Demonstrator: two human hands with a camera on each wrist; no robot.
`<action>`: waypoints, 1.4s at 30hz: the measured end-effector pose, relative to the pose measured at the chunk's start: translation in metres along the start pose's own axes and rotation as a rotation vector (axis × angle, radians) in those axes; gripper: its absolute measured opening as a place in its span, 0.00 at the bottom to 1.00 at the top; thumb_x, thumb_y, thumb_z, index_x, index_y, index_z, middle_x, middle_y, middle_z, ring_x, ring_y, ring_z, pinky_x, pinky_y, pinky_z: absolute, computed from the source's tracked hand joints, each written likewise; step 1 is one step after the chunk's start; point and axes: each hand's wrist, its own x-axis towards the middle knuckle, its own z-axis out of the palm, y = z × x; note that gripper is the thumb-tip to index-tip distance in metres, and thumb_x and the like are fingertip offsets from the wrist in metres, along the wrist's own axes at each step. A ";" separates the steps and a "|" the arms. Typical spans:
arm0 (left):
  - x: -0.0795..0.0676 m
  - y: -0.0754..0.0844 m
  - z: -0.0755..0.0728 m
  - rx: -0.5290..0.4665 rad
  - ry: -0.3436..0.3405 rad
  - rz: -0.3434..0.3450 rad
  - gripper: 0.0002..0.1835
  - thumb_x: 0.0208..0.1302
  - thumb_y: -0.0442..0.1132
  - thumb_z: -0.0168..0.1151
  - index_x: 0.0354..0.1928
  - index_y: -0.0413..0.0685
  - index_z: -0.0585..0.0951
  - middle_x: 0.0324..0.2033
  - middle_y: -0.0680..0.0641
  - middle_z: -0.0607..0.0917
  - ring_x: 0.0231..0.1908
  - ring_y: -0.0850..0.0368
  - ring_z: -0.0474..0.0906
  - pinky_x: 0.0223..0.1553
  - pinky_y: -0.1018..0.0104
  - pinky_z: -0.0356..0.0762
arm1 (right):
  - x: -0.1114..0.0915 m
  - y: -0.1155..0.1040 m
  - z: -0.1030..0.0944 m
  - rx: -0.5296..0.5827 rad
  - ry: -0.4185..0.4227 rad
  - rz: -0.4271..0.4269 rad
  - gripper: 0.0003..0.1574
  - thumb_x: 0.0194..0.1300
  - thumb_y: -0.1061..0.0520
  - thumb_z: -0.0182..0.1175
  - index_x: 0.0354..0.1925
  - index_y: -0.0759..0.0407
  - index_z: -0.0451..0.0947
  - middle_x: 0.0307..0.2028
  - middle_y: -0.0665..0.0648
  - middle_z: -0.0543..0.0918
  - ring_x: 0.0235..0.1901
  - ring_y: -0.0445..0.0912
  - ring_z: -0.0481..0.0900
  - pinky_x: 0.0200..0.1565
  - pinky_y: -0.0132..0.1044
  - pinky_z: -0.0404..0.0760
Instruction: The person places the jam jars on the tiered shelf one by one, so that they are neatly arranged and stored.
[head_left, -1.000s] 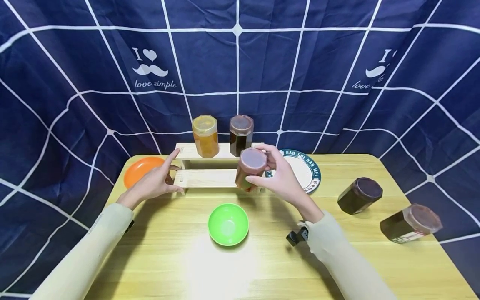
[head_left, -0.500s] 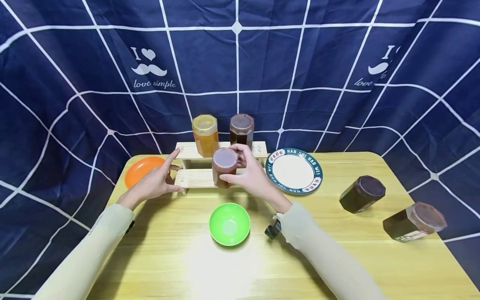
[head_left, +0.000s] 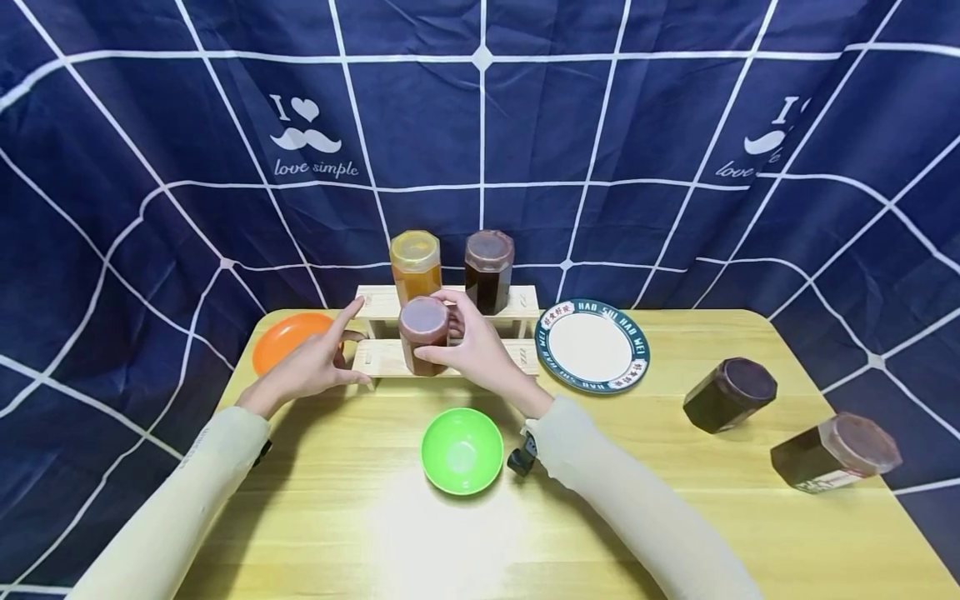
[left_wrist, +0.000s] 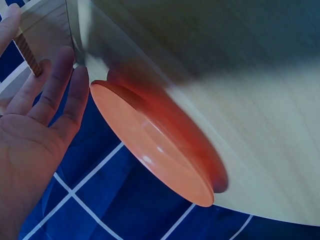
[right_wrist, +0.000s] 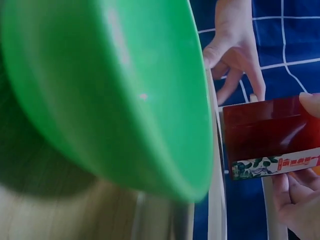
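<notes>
My right hand (head_left: 476,346) grips a dark red jar (head_left: 423,346) with a pale faceted lid, thumb in front and fingers behind. The jar is upright at the lower tier of a small two-step wooden rack (head_left: 378,358); its printed label shows in the right wrist view. An amber jar (head_left: 416,268) and a dark brown jar (head_left: 489,279) stand on the upper tier. At the rack's left end, my left hand (head_left: 311,367) touches the wood with spread, mostly straight fingers, the thumb by the lower tier and the index finger by the upper one.
A green bowl (head_left: 462,450) sits in front of the rack. Left of it lies an orange plate (head_left: 281,342), partly behind my left hand. A white plate with a dark green rim (head_left: 592,346) lies to the right. Farther right are two dark jars, one nearer the corner (head_left: 832,454).
My right hand has carried the dark red jar leftward along the lower tier, from its right end toward the left part, uncovering the rimmed plate. The left hand has stayed at the rack.
</notes>
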 end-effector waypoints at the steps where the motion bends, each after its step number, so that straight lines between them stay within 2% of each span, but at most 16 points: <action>1: 0.000 0.000 0.000 0.001 -0.001 -0.001 0.71 0.59 0.39 0.87 0.89 0.51 0.40 0.60 0.32 0.86 0.28 0.54 0.79 0.32 0.60 0.78 | 0.001 0.000 0.002 0.001 0.001 0.003 0.51 0.59 0.65 0.83 0.73 0.55 0.69 0.63 0.58 0.82 0.59 0.50 0.83 0.63 0.44 0.80; 10: -0.001 0.000 0.002 -0.017 -0.007 -0.003 0.70 0.60 0.38 0.86 0.89 0.52 0.40 0.61 0.32 0.86 0.28 0.55 0.79 0.32 0.61 0.78 | 0.008 0.000 0.015 -0.066 -0.009 0.016 0.49 0.59 0.62 0.85 0.73 0.54 0.73 0.62 0.55 0.81 0.58 0.47 0.84 0.61 0.40 0.81; 14: 0.000 0.000 0.000 -0.013 0.000 -0.008 0.71 0.59 0.38 0.87 0.89 0.51 0.40 0.60 0.34 0.86 0.28 0.55 0.79 0.32 0.61 0.77 | 0.009 -0.007 0.013 -0.196 -0.031 0.013 0.50 0.60 0.58 0.85 0.75 0.53 0.72 0.62 0.56 0.80 0.56 0.48 0.82 0.58 0.42 0.82; 18: 0.000 0.001 -0.001 -0.002 0.006 -0.014 0.71 0.58 0.38 0.87 0.89 0.51 0.41 0.59 0.35 0.87 0.28 0.54 0.79 0.31 0.60 0.77 | 0.006 -0.011 0.012 -0.289 -0.071 0.041 0.54 0.60 0.58 0.82 0.76 0.55 0.65 0.61 0.59 0.78 0.57 0.49 0.80 0.59 0.43 0.81; 21: 0.001 0.001 -0.001 -0.001 0.007 -0.009 0.71 0.58 0.38 0.87 0.89 0.51 0.41 0.59 0.34 0.87 0.28 0.52 0.80 0.32 0.60 0.77 | 0.004 -0.010 0.013 -0.271 -0.085 0.097 0.52 0.59 0.62 0.80 0.73 0.59 0.62 0.57 0.61 0.80 0.54 0.51 0.82 0.59 0.43 0.82; 24: 0.001 0.000 0.000 -0.010 0.007 -0.003 0.71 0.58 0.37 0.87 0.89 0.50 0.42 0.59 0.33 0.87 0.28 0.51 0.80 0.32 0.60 0.77 | 0.005 -0.010 0.015 -0.267 -0.085 0.135 0.47 0.58 0.63 0.78 0.68 0.61 0.63 0.55 0.62 0.81 0.52 0.51 0.84 0.58 0.42 0.82; 33: 0.001 0.000 0.000 -0.014 0.007 -0.004 0.71 0.58 0.36 0.87 0.89 0.50 0.42 0.60 0.33 0.87 0.28 0.52 0.80 0.32 0.60 0.78 | 0.013 -0.012 0.020 -0.237 -0.131 0.150 0.38 0.59 0.64 0.78 0.61 0.64 0.68 0.50 0.63 0.85 0.49 0.50 0.86 0.55 0.39 0.84; 42: 0.001 0.000 0.000 -0.014 0.013 -0.006 0.71 0.57 0.37 0.88 0.89 0.51 0.43 0.59 0.33 0.87 0.29 0.53 0.79 0.33 0.59 0.78 | 0.014 -0.011 0.026 -0.166 -0.134 0.160 0.35 0.62 0.65 0.80 0.59 0.64 0.69 0.49 0.64 0.88 0.49 0.50 0.89 0.52 0.36 0.86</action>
